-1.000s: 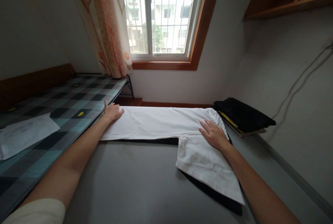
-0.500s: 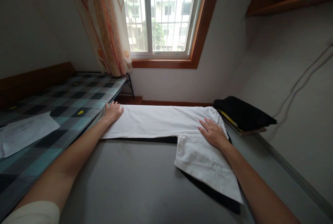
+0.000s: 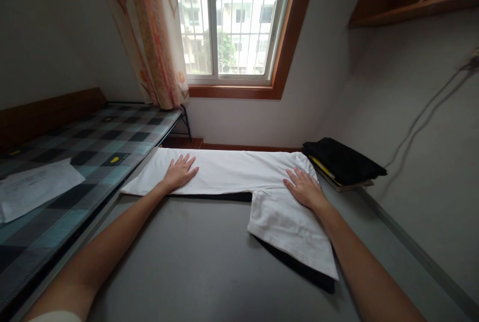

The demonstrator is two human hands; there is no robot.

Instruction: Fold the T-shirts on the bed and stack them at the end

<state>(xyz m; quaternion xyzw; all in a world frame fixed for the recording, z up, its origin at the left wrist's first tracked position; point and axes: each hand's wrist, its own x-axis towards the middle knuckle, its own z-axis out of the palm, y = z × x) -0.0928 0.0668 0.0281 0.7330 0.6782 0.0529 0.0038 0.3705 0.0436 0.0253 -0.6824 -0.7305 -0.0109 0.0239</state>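
Observation:
A white garment (image 3: 232,170) lies folded lengthwise across the grey table (image 3: 194,252), its sleeve spread toward me at the right. Black fabric (image 3: 295,264) shows beneath its near edge and under the sleeve. My left hand (image 3: 180,171) rests flat on the left part of the white cloth, fingers spread, holding nothing. Near the shoulder end, above the sleeve, my right hand (image 3: 304,187) also lies flat with its fingers apart and nothing gripped.
A checked mattress (image 3: 138,135) with a sheet of paper (image 3: 41,187) on it is at the left. Black folded fabric (image 3: 342,160) sits on a stack at the back right. Beyond stand a window (image 3: 239,23) and curtain (image 3: 157,38); a wooden shelf (image 3: 415,13) hangs upper right.
My left hand has moved right along the white cloth, uncovering its left end. My right hand stays at nearly the same spot on the cloth. The view has shifted slightly.

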